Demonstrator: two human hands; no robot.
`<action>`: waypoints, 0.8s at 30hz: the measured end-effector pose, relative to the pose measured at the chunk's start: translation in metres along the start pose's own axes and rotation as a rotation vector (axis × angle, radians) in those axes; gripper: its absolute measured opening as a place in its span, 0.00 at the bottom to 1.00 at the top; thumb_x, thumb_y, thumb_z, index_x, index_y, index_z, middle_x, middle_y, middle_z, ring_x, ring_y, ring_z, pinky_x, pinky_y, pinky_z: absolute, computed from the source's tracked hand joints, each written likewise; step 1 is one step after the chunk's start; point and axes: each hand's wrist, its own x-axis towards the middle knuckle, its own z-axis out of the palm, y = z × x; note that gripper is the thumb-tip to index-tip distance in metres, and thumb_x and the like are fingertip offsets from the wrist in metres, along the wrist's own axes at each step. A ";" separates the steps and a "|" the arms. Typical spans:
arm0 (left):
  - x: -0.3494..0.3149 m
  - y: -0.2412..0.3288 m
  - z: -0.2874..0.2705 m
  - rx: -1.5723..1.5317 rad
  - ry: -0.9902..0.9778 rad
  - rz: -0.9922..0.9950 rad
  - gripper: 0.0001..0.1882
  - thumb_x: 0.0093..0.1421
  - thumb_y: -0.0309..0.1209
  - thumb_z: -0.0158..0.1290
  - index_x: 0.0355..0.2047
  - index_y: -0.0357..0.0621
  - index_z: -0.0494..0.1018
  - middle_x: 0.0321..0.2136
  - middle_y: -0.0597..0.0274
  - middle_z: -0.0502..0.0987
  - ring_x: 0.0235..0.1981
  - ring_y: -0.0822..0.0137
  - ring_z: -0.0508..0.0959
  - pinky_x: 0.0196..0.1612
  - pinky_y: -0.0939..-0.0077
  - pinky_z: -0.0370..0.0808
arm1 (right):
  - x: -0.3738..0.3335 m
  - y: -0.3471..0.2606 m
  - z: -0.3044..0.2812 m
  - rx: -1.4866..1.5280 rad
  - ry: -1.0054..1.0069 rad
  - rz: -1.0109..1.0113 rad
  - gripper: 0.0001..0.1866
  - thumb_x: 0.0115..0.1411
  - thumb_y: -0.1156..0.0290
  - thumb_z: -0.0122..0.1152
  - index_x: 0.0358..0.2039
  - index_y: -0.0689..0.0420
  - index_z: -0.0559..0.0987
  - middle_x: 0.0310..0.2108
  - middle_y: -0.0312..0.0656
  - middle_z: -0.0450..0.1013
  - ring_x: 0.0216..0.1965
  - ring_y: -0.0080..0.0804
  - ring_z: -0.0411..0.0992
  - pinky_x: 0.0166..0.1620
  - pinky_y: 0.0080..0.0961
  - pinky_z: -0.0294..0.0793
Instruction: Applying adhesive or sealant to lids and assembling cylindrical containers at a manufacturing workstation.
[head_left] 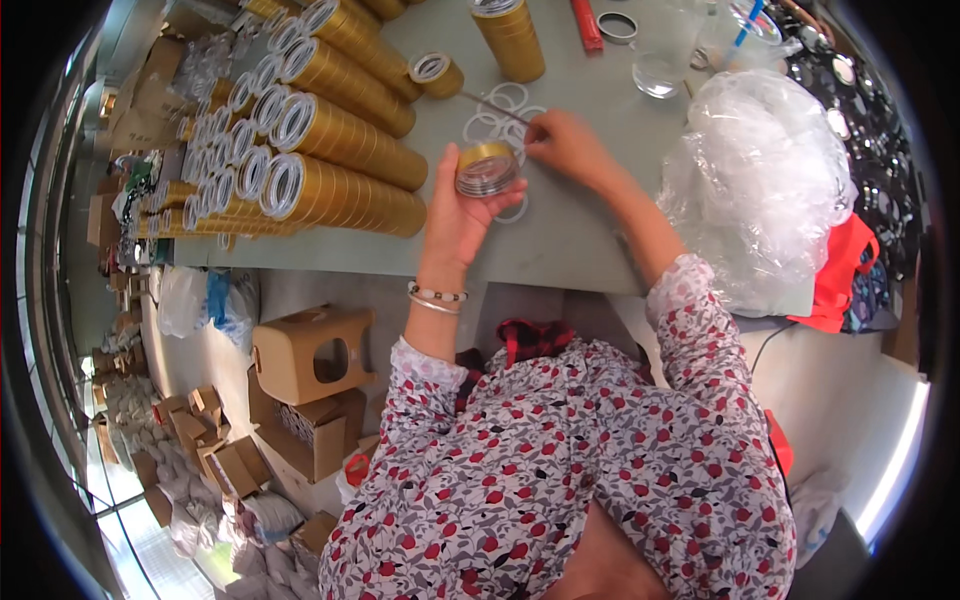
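gold up top, clear layered rims beneath: that's the short round stack (487, 180), up over the near part of the grey-green tabletop (590, 235), and the left hand (458, 215) has it, fingers curled under and round it, thumb up the side. probably cradled that way so the round face tips up towards the eyes and the near side stays free for the other hand. and across to the right hand (565, 142), fingertips pinched together on a thin dark strip (495, 107) that slants up to a squat gold roll (438, 77); whether it's joined there, i can't tell. that roll sits just beyond the hands, likely for an easy reach.

underneath, loose flat white rings (482, 127) lie scattered, right below both hands and partly hidden by them. over on the left, tall gold cylinder columns (345, 195) stand packed in rows, perhaps to save table space, and they crowd that side close by the left hand. another tall gold column (512, 45) stands farther back. out right, a big crumpled clear plastic bundle (755, 180) hems in the right forearm's side, with a clear drinking glass (660, 72) behind it.
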 end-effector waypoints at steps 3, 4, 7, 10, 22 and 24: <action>0.002 -0.008 -0.007 0.078 -0.029 -0.121 0.32 0.70 0.55 0.45 0.48 0.32 0.74 0.40 0.47 0.81 0.31 0.55 0.85 0.29 0.70 0.83 | -0.003 -0.012 -0.019 0.146 0.119 0.065 0.10 0.55 0.68 0.65 0.35 0.60 0.82 0.29 0.45 0.79 0.31 0.41 0.78 0.39 0.35 0.77; 0.003 -0.010 -0.007 0.219 -0.006 -0.187 0.33 0.68 0.56 0.46 0.46 0.32 0.75 0.38 0.48 0.81 0.26 0.56 0.84 0.23 0.74 0.79 | -0.005 -0.017 -0.025 0.250 0.151 0.159 0.12 0.57 0.66 0.65 0.35 0.62 0.82 0.28 0.43 0.79 0.28 0.36 0.78 0.37 0.32 0.77; 0.014 -0.024 0.010 0.546 -0.040 -0.284 0.33 0.66 0.59 0.48 0.38 0.34 0.75 0.31 0.52 0.81 0.19 0.61 0.82 0.15 0.80 0.74 | -0.014 -0.014 -0.046 0.476 0.148 0.256 0.14 0.59 0.64 0.65 0.34 0.63 0.82 0.25 0.38 0.78 0.23 0.25 0.75 0.31 0.24 0.74; 0.022 -0.033 0.029 0.809 -0.102 -0.356 0.30 0.65 0.57 0.52 0.30 0.37 0.76 0.24 0.56 0.80 0.16 0.67 0.80 0.13 0.83 0.71 | -0.029 -0.014 -0.063 0.579 0.138 0.310 0.12 0.60 0.64 0.65 0.33 0.62 0.81 0.24 0.34 0.77 0.23 0.17 0.72 0.26 0.19 0.68; 0.037 -0.044 0.025 0.984 0.026 0.014 0.14 0.64 0.39 0.57 0.36 0.38 0.78 0.25 0.62 0.80 0.16 0.77 0.75 0.17 0.82 0.67 | -0.071 -0.006 -0.078 0.922 0.119 0.452 0.10 0.62 0.65 0.65 0.37 0.59 0.80 0.29 0.35 0.78 0.21 0.11 0.69 0.18 0.10 0.54; 0.029 -0.048 0.030 1.011 0.093 0.342 0.14 0.64 0.38 0.57 0.39 0.37 0.79 0.26 0.64 0.80 0.21 0.80 0.74 0.22 0.84 0.67 | -0.072 -0.003 -0.076 0.938 0.105 0.471 0.10 0.62 0.67 0.64 0.38 0.60 0.79 0.31 0.37 0.78 0.25 0.14 0.74 0.17 0.11 0.55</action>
